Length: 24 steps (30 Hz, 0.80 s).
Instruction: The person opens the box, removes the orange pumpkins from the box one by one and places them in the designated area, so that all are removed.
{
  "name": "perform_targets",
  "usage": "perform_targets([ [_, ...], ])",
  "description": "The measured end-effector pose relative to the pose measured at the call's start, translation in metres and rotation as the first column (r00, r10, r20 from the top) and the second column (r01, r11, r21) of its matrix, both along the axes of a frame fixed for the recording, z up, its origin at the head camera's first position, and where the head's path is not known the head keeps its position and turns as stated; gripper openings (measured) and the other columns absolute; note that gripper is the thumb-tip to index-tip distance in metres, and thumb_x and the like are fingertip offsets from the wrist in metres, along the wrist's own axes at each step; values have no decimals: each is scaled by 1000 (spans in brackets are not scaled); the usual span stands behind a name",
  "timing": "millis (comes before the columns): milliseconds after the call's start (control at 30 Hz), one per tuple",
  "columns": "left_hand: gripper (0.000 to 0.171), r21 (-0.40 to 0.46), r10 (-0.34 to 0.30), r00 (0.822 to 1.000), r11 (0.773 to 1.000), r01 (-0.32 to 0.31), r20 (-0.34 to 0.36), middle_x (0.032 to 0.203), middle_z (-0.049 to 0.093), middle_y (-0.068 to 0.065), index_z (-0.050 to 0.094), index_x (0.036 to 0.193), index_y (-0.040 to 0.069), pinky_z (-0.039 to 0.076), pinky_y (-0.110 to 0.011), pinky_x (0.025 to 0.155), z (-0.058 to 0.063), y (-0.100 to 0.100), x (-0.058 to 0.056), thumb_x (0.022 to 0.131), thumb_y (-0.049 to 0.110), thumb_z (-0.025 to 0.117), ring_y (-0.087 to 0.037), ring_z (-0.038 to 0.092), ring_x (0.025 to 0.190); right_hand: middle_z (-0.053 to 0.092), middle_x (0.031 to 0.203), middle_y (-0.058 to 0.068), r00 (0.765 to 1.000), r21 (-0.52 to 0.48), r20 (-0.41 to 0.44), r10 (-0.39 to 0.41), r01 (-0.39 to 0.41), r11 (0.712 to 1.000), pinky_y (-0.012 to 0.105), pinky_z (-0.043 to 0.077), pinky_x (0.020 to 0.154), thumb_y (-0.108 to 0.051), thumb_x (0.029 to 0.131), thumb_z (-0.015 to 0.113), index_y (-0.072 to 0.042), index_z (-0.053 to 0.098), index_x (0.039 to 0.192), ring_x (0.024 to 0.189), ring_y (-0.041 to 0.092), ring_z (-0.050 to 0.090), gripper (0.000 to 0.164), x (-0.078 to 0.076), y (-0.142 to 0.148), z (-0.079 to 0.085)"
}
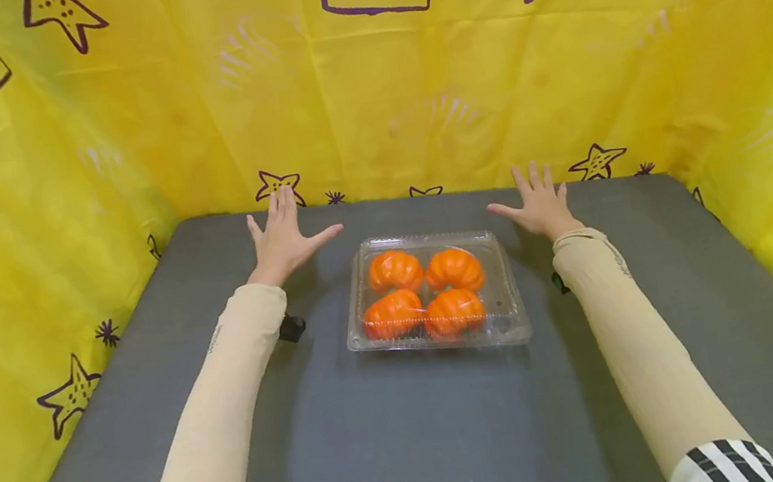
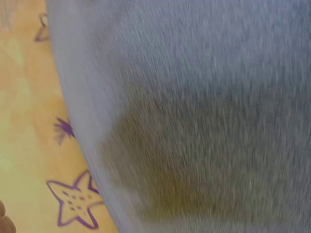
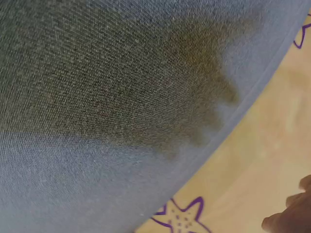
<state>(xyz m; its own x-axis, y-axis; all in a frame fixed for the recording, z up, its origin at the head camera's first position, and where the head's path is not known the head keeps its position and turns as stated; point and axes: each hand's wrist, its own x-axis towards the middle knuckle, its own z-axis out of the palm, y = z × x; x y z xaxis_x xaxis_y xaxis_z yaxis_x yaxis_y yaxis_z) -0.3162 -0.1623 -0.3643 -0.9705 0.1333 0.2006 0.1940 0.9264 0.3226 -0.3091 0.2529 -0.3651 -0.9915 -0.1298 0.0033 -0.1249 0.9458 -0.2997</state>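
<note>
We see the left hand and right hand flat, fingers spread, holding nothing, flanking the clear clamshell box of four orange pumpkins mid-table; probably light, thin-walled and slippery, best held by both side rims.

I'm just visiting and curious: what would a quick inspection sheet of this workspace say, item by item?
Surface: grey table, cloth-like weave in the wrist views.
Job's things: clear plastic clamshell box, lid down, holding four orange toy pumpkins in two rows.
Clutter: nothing seen.
Hands: left hand and right hand, fingers spread, at either side of the box, not touching it; whether the palms rest on the table cannot be told.
Cables: nothing seen; a small black wrist device shows under the left sleeve.
Surroundings: yellow sheet with purple stars walls three sides.
</note>
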Motion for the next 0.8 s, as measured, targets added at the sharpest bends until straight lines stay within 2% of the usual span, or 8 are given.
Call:
perform_targets([
  [133, 109, 171, -40, 999, 984, 45, -31, 148, -3, -8, -4, 142, 7, -8, -47, 103, -1, 2, 10, 72, 73, 47, -15, -7, 132, -12, 143, 25, 999, 2, -14, 45, -45, 999, 60, -9, 97, -65, 80, 44, 3, -6, 140, 129, 34, -18, 103, 1, -6, -2],
  [233, 107, 293, -57, 998, 954, 66, -39, 148, 0, -9, 1, 143, 6, 1, -45, 105, -4, 2, 20, 73, 66, 54, -19, -2, 133, -11, 144, 25, 997, -22, -21, 74, -74, 997, 58, -6, 99, -63, 81, 45, 6, -5, 139, 130, 33, -15, 103, 3, -12, -4],
  [333, 104, 379, -74, 997, 922, 80, -30, 148, 1, -8, 2, 144, 9, 7, -45, 105, -6, 4, 28, 73, 62, 58, -23, 3, 133, -10, 144, 25, 997, -65, -17, 81, -82, 995, 57, -3, 100, -59, 83, 47, 7, -4, 139, 130, 34, -14, 101, 7, -14, -6],
  [433, 102, 439, -98, 995, 893, 101, -30, 148, 0, -6, -1, 144, 15, 10, -46, 105, -6, 6, 32, 74, 60, 59, -24, 5, 133, -11, 144, 24, 997, -125, -16, 70, -71, 990, 55, -2, 101, -56, 85, 47, 7, -5, 139, 130, 31, -16, 98, 11, -13, -6],
  [633, 99, 523, -161, 986, 838, 154, -32, 148, 3, -6, 2, 145, 18, 12, -46, 105, -7, 12, 40, 75, 55, 62, -22, 7, 133, -9, 145, 22, 994, -247, -101, 40, -64, 967, 52, 2, 103, -52, 85, 50, 6, 1, 139, 131, 27, -13, 94, 19, -6, -6],
  [733, 97, 540, -213, 977, 820, 193, -25, 148, 4, -7, 4, 145, 18, 12, -46, 104, -12, 16, 48, 76, 53, 63, -24, 9, 132, -8, 146, 20, 992, -325, -128, 13, -54, 944, 50, 2, 104, -47, 86, 52, 5, 4, 140, 132, 25, -11, 89, 30, 0, -10],
  [800, 96, 554, -243, 969, 801, 227, -44, 148, 6, -8, 6, 145, 17, 13, -47, 104, -17, 19, 55, 76, 54, 62, -24, 11, 132, -9, 147, 15, 992, -382, -130, -4, -46, 923, 51, 2, 104, -46, 87, 52, 1, 5, 142, 132, 22, -11, 86, 39, 2, -11],
])
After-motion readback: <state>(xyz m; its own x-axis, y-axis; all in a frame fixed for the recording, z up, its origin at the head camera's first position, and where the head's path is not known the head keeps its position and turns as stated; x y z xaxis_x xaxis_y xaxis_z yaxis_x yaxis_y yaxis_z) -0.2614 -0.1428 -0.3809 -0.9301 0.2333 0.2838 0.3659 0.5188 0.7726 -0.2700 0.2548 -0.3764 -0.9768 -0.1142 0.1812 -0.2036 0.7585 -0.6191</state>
